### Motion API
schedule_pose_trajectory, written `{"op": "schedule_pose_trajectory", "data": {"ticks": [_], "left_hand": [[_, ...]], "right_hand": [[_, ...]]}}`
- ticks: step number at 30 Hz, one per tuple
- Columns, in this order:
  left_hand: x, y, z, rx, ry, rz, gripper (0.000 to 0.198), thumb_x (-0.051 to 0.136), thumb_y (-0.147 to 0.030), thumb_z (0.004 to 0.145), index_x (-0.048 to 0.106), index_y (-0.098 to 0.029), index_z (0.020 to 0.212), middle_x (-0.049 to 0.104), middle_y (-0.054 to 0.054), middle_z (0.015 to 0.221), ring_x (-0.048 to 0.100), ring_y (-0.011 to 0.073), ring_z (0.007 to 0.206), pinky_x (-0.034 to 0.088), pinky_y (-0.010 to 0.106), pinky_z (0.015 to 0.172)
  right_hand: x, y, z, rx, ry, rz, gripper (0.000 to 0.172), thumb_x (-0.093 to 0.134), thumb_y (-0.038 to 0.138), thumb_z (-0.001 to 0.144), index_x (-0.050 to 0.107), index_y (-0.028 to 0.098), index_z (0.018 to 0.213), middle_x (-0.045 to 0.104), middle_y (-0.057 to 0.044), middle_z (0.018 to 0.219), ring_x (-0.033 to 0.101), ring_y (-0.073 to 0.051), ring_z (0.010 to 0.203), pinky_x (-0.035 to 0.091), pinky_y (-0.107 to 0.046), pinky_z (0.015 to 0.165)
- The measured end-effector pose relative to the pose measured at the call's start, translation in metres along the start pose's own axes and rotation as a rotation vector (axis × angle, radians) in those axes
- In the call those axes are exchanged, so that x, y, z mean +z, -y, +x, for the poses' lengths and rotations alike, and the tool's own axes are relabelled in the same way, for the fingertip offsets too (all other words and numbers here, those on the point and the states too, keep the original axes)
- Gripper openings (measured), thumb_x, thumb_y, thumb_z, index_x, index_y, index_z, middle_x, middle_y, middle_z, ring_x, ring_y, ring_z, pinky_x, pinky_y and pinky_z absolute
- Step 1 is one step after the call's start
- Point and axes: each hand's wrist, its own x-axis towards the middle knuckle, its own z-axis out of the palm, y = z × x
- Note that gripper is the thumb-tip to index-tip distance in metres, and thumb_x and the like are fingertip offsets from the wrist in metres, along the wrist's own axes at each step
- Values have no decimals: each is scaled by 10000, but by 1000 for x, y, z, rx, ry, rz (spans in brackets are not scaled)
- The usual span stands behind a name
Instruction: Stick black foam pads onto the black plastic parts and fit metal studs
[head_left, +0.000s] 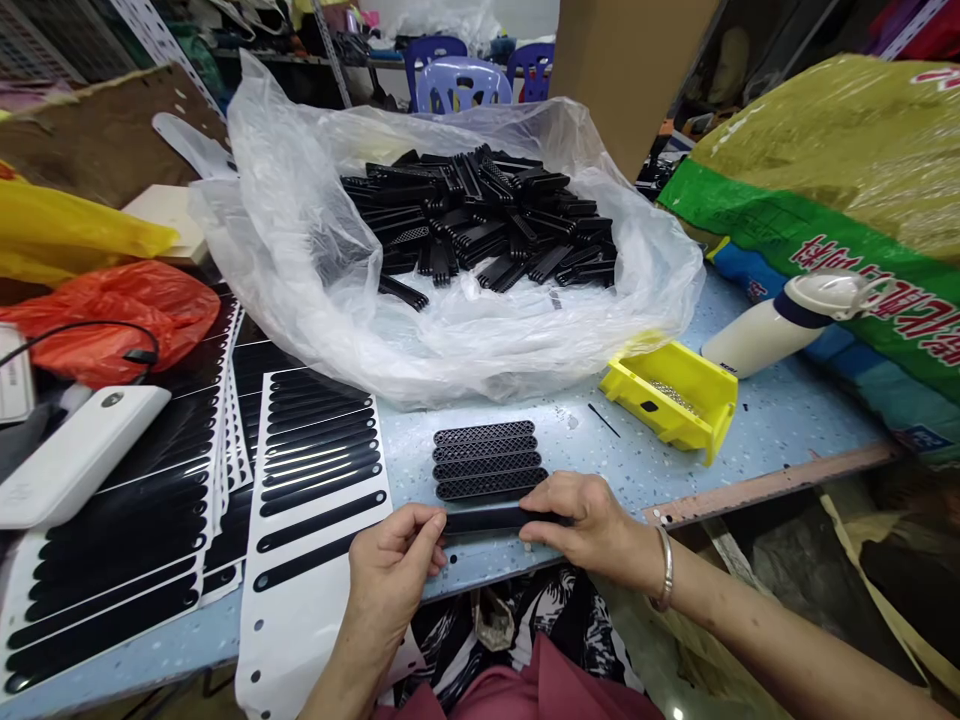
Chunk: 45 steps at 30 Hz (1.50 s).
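My left hand (pixel 395 565) and my right hand (pixel 585 520) pinch the two ends of one long black plastic strip (pixel 484 520) at the near edge of the table. Just behind it lie several black perforated grille strips (pixel 487 460) side by side on the blue tabletop (pixel 780 420). Left of my left hand lies a white backing sheet (pixel 315 480) with rows of black adhesive strips, some slots empty. A silver bangle sits on my right wrist.
A clear plastic bag (pixel 465 330) heaped with black comb-like parts (pixel 480 215) fills the table's middle. A yellow bin (pixel 675 395) and white bottle (pixel 780 325) stand right. More sticker sheets (pixel 120 520), a white power bank (pixel 75 455) and an orange bag (pixel 112 315) lie left.
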Motion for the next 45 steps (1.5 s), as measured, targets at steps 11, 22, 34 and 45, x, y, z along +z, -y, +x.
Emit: {"op": "schedule_pose_trajectory", "data": {"ticks": [11, 22, 34, 45], "left_hand": [[-1, 4, 0, 37, 8, 21, 232, 713, -389, 674, 705, -157, 673, 596, -22, 455, 556, 104, 397, 460, 182, 389], [-1, 5, 1, 53, 5, 23, 208, 719, -370, 683, 715, -162, 686, 605, -18, 470, 561, 110, 405, 463, 190, 389], [-1, 4, -1, 41, -7, 8, 208, 732, -365, 673, 718, -159, 693, 608, -18, 463, 557, 106, 404, 460, 184, 394], [0, 3, 0, 74, -11, 30, 206, 720, -374, 676, 712, -168, 671, 604, -14, 450, 556, 118, 396, 472, 202, 384]], "right_hand": [[2, -4, -3, -181, -34, -102, 199, 679, 313, 857, 732, 152, 961, 754, -84, 832, 687, -193, 728, 531, -327, 665], [2, -4, -4, -46, -48, 12, 203, 703, 356, 830, 754, 205, 956, 760, -66, 811, 681, -186, 707, 528, -333, 681], [3, -11, -8, -41, -87, 94, 220, 739, 356, 799, 755, 227, 977, 768, -52, 832, 689, -180, 720, 529, -333, 689], [-2, -8, -10, 60, -122, 89, 301, 773, 377, 748, 734, 219, 1002, 743, -40, 793, 660, -166, 695, 533, -307, 663]]}}
